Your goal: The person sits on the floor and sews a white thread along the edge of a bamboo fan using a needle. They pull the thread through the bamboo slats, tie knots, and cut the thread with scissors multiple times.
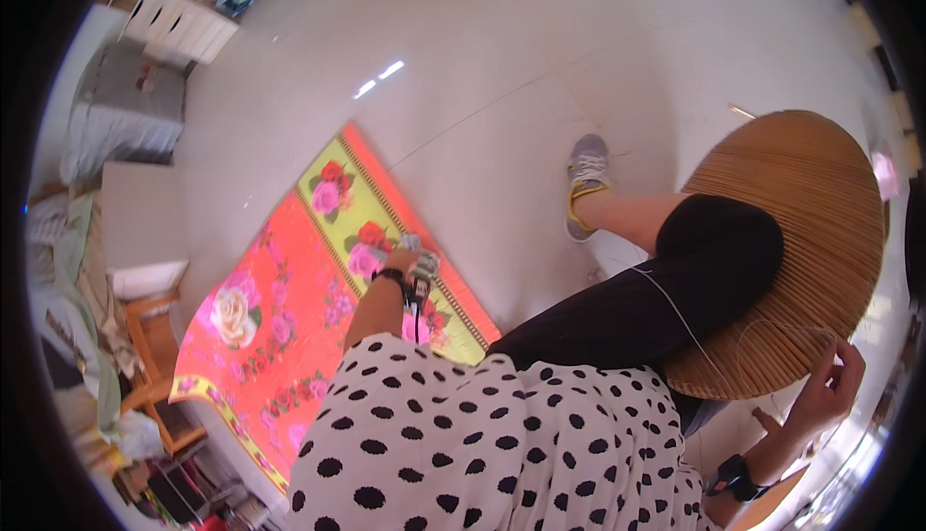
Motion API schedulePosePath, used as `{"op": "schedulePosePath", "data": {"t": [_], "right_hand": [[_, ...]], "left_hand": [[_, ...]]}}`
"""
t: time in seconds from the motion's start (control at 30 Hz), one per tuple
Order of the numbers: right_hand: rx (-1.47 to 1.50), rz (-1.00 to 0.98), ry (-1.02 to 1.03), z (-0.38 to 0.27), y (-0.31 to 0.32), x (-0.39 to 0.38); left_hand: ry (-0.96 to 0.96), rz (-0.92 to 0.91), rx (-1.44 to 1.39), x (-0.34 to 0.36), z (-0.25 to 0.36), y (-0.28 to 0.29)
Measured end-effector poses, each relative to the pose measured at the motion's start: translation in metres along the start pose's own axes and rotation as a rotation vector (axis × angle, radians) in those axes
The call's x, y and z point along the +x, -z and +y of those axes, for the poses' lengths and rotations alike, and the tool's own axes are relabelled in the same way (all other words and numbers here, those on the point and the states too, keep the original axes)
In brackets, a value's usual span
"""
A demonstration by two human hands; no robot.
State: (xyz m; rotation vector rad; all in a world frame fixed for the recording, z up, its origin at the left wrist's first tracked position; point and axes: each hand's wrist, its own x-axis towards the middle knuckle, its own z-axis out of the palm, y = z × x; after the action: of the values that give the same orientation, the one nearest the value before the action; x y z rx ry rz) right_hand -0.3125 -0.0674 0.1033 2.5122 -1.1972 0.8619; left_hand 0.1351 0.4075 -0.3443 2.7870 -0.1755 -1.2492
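On the right, a round brown disc (805, 213) with fine straw-like ribs lies against my bent, black-clad leg (675, 299). A thin pale thread (690, 324) runs over that leg and loops across the disc. My right hand (828, 396) is at the disc's near right edge, its upper fingers closed on the thread, thumb held apart. Out to the left, my left hand (397, 259) hovers over or touches a floral sheet (318, 328); I cannot tell which. A small grey-green device with a black cord (421, 282) covers its fingers.
My grey shoe (587, 179) stands on the pale tiled floor (482, 78). White drawers (183, 22), a covered grey box (130, 97) and a wooden chair frame (149, 338) line the left side. A thin stick (741, 110) lies beyond the disc.
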Motion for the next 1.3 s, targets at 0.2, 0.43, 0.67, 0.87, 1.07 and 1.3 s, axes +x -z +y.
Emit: {"op": "schedulePosePath", "data": {"t": [0.2,0.43,0.67,0.87,1.07,1.3], "right_hand": [[-0.043,-0.029,-0.106,-0.041,0.011,0.017],[0.112,0.024,-0.152,-0.05,0.013,0.015],[0.129,-0.001,-0.19,-0.051,0.016,0.016],[0.134,-0.01,-0.204,-0.047,0.02,0.01],[0.096,-0.044,-0.187,-0.049,0.022,0.013],[0.074,-0.037,-0.14,-0.05,0.019,0.018]], "left_hand": [[-0.17,0.165,0.23,0.01,-0.017,-0.054],[-0.522,-0.023,0.336,0.005,-0.004,-0.018],[-0.137,0.039,0.171,0.017,-0.005,-0.017],[-0.044,0.042,0.031,0.022,0.008,-0.016],[0.001,0.029,-0.091,0.029,0.008,-0.021],[0.031,0.022,-0.223,0.041,0.011,-0.024]]}}
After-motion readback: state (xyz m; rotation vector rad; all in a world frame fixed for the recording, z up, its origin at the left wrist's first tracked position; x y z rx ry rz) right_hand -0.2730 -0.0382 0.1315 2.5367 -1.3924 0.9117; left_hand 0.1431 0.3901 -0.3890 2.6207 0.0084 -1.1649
